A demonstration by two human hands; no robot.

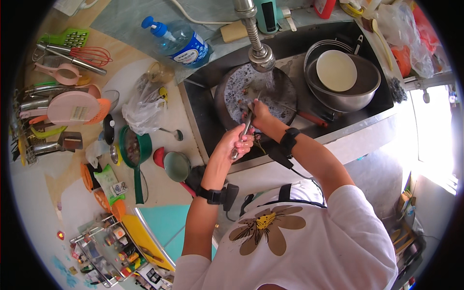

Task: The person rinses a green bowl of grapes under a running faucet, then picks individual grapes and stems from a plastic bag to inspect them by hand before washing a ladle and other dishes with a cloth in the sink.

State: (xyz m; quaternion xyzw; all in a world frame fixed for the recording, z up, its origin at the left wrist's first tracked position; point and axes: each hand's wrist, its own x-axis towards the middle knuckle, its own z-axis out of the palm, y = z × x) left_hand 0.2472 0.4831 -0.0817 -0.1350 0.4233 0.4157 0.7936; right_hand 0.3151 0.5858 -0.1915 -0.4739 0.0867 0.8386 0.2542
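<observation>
Two hands on one metal utensil [243, 134], held over the sink [203, 125] near its front edge. My left hand [236, 141] is wrapped tight round the lower end of the handle, fingers curled closed on it. My right hand [258, 113] closes on the upper end, just under the running water; whether those fingers pinch or rub I cannot tell, the working end is hidden by them. The utensil is tilted, upper end toward the stream, presumably so the water runs down its length.

Directly behind it: a round dark pan [256, 92] lying in the left part of the sink, wet and flecked with residue, placed under the faucet head [261, 57] so the spray lands on it. Its reddish handle [311, 119] points toward the sink's right side.

Right part of the sink: a steel bowl [348, 89] with a pale plate [336, 70] resting in it, stacked clear of the water.

Counter, left of the sink: a crumpled plastic bag [141, 110], a green strainer [134, 150], a small pot [177, 166]. At the back edge a blue soap pump bottle [180, 41], within reach of the faucet.
</observation>
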